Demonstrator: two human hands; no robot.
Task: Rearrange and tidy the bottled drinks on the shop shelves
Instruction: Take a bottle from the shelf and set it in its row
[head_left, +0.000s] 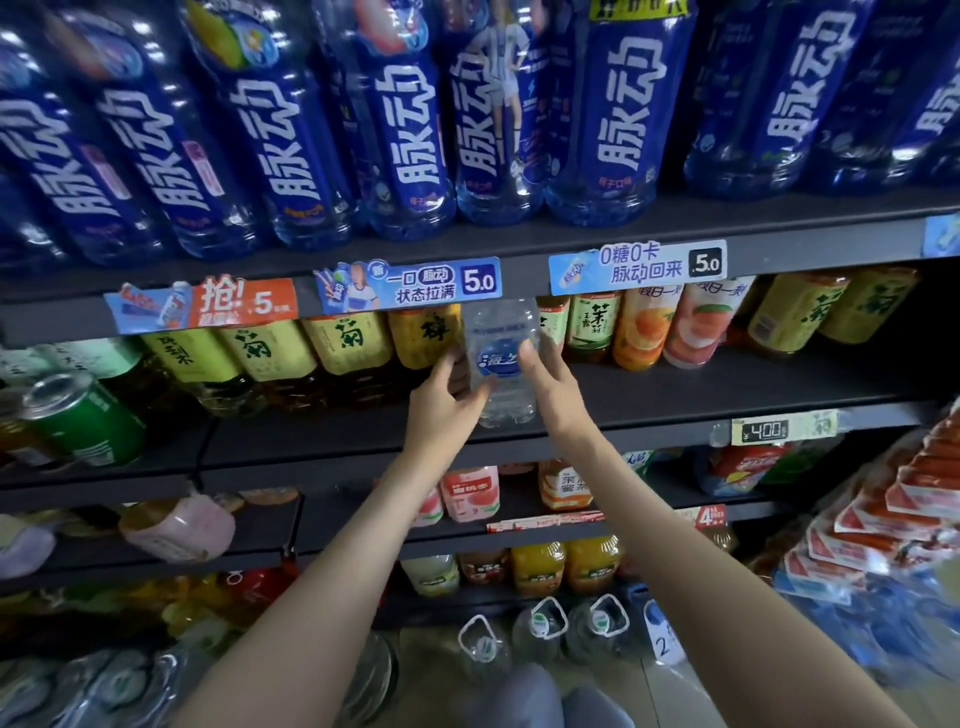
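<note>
Clear plastic with a round blue label, the water bottle (503, 364) is upright at the front of the dark middle shelf (727, 384), between yellow-labelled tea bottles (343, 348) on its left and a green-labelled tea bottle (592, 327) on its right; whether its base rests on the shelf cannot be told. Both hands grip it, the left hand (447, 397) wrapped round its left side and the right hand (553, 387) round its right, thumb on the label. Tall blue drink bottles (415, 130) line the shelf above.
</note>
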